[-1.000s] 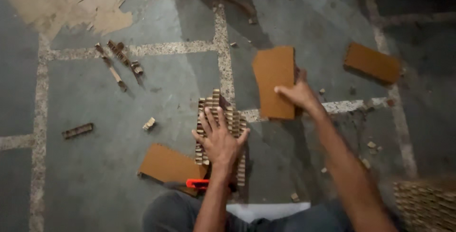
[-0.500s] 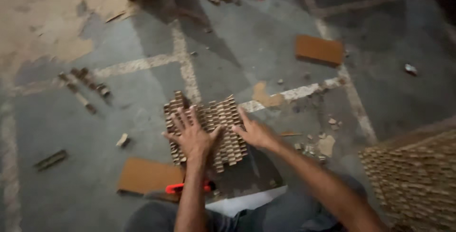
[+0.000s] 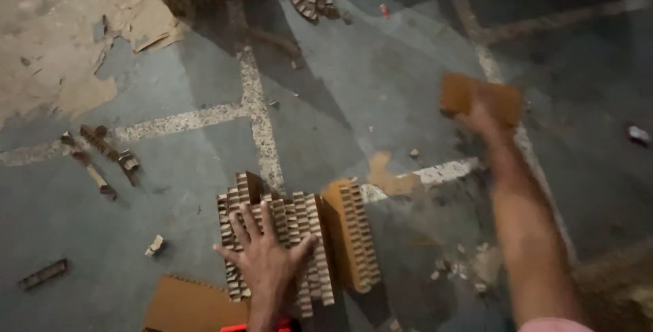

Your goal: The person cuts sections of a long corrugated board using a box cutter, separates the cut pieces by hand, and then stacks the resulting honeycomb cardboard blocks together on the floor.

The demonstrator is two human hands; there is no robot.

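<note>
left hand (image 3: 266, 262) lies flat w/ fingers (image 3: 239, 226) spread, palm down on the corrugated cardboard block (image 3: 275, 240) at lower centre of frame, on the floor (image 3: 381, 80). second ridged cardboard piece (image 3: 352, 233) leans just right of it, touching. right hand (image 3: 481, 115) reaches to upper right, fingers closed round a flat brown cardboard piece (image 3: 476, 97), blurred. cardboard scraps (image 3: 102, 152) lie at left; flat cardboard sheet (image 3: 187, 305) at bottom edge, near left wrist.
</note>
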